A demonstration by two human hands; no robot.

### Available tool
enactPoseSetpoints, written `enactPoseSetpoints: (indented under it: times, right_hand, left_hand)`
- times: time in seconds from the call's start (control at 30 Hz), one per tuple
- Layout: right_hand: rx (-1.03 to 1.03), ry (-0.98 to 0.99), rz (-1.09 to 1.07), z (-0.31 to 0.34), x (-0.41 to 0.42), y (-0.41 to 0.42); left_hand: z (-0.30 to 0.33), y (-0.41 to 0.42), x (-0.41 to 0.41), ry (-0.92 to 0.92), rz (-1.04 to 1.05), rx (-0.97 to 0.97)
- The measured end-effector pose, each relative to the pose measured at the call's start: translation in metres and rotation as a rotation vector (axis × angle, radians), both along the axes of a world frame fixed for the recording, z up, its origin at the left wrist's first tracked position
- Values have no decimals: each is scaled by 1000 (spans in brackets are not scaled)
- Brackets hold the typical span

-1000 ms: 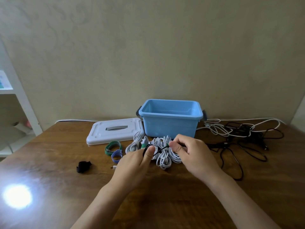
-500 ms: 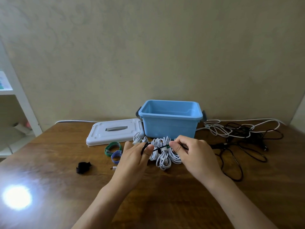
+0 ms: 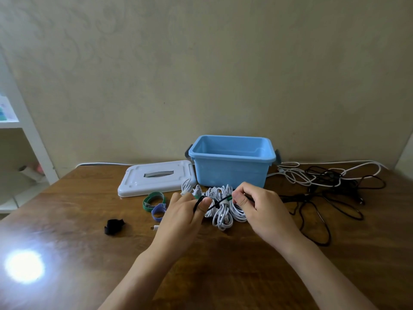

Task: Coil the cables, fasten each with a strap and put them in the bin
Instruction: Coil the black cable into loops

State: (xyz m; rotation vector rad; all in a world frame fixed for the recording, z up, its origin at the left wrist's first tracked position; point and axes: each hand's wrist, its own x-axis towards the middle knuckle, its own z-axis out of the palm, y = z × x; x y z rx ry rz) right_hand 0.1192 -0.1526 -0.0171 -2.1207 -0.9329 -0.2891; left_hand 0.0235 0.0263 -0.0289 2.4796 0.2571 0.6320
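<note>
A thin black cable (image 3: 215, 203) runs taut between my two hands above the table. My left hand (image 3: 185, 211) pinches a small loop of it at the thumb. My right hand (image 3: 254, 202) pinches the cable further along, and its slack trails off to the right (image 3: 312, 211). Beneath the hands lie coiled white cables (image 3: 223, 211), one bound with a green strap. The blue bin (image 3: 231, 164) stands open just behind them; I see nothing in it. Loose straps lie to the left: green (image 3: 154, 199), purple (image 3: 159, 211) and black (image 3: 113, 226).
The bin's white lid (image 3: 154, 180) lies flat left of the bin. A tangle of black and white cables (image 3: 328, 177) covers the back right of the wooden table. A white shelf (image 3: 26, 139) stands at the far left. A glare spot shines on the table's front left.
My left hand has shifted slightly up and its thumb has closed over the small black loop. The right hand keeps its pinch in nearly the same place.
</note>
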Motion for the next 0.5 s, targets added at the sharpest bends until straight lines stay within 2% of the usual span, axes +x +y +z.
enactPoseSetpoints:
  times: [0.23, 0.4, 0.5]
  right_hand:
    - [-4, 4, -12, 0, -1, 0]
    - [17, -27, -53, -3, 1, 0]
    - [129, 32, -3, 2, -6, 3]
  left_hand:
    - [6, 0, -2, -38, 14, 9]
    - [4, 1, -4, -79, -19, -115]
    - [2, -2, -2, -40, -12, -185]
